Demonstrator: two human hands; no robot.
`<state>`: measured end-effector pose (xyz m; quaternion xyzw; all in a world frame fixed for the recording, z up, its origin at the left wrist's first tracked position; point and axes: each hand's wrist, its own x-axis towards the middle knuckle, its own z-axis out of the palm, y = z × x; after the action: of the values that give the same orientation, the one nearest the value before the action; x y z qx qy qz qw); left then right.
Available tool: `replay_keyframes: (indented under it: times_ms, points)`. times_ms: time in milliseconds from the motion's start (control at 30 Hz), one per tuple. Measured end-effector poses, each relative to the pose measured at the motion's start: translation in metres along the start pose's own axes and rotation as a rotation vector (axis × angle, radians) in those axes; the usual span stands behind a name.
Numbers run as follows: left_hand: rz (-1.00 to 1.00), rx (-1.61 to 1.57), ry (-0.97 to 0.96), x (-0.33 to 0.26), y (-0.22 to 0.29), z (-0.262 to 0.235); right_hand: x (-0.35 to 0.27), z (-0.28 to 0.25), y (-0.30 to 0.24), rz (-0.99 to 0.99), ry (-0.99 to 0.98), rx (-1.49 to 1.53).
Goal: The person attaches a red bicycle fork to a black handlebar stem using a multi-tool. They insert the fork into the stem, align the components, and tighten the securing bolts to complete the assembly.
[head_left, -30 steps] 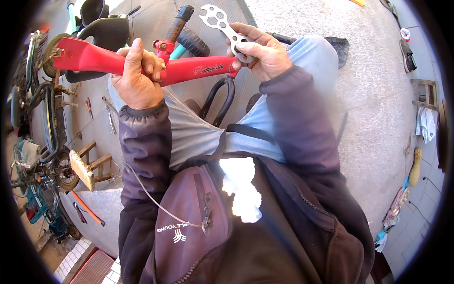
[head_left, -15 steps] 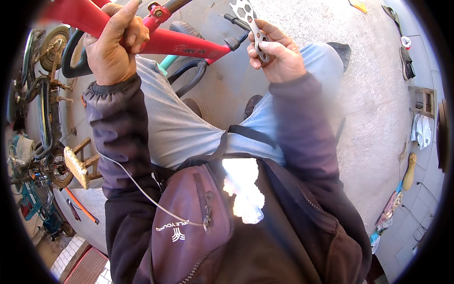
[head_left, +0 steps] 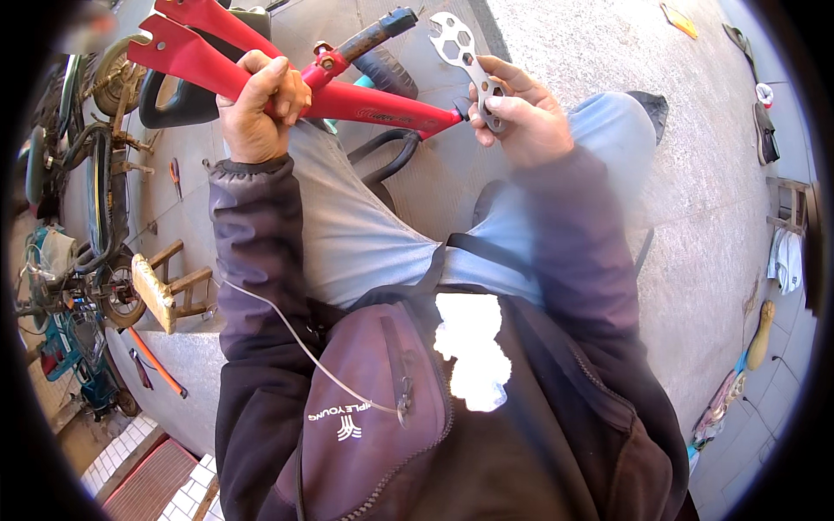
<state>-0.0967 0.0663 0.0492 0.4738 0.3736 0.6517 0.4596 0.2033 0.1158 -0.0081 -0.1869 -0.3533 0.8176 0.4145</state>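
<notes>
My left hand (head_left: 263,108) is closed around a tube of a red bicycle frame (head_left: 373,106). The frame slants across above my knees, its forked end at the upper left. Just right of that hand, a bolted clamp (head_left: 327,61) joins the frame, with a dark, rusty-looking tube (head_left: 375,36) running up from it. In my right hand (head_left: 532,117), a flat silver bone wrench (head_left: 459,50) with several hexagonal holes is pinched between thumb and fingers. Its free end points up and left, apart from the clamp. A black curved handle-like bar (head_left: 391,156) shows below the frame.
To the left stand a low wooden stool (head_left: 156,295) and parked bikes (head_left: 97,191). Red-handled pliers (head_left: 175,178) and an orange bar-shaped tool (head_left: 156,363) lie on the floor. Along the right wall are a dark shoe (head_left: 765,135), a wooden stool (head_left: 786,204) and a white cloth (head_left: 785,260).
The red frame and my left hand now appear lower and further right, with the forked end in view. The wrench tilts further left, still in my right hand. The whole view has shifted slightly.
</notes>
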Motion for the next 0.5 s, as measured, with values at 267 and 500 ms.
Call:
replay_keyframes:
  times_ms: [267, 500]
  points:
    - [-0.026, -0.016, 0.165, -0.01, -0.012, -0.006, 0.006, 0.017, 0.008, 0.159, 0.063, -0.148]
    - [0.007, 0.035, 0.263, -0.012, -0.021, 0.009, 0.038, 0.038, -0.002, 0.267, 0.032, -0.378]
